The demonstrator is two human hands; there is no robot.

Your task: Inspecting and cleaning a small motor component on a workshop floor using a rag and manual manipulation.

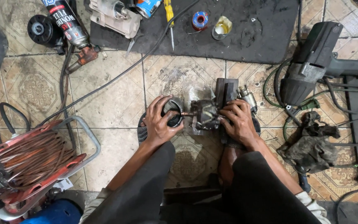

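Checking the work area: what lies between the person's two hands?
In the head view, a greasy motor armature with its copper shaft lies between the left hand and the right hand.

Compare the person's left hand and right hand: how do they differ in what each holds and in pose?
The left hand curls around a dark cylindrical housing, whereas the right hand lies flat, fingers spread, over a greasy motor part. The left hand's thumb hooks over the housing's open rim; the right hand's fingers press down from above. Both are bare and work low over the tiled floor, on either end of the same copper-coloured shaft.
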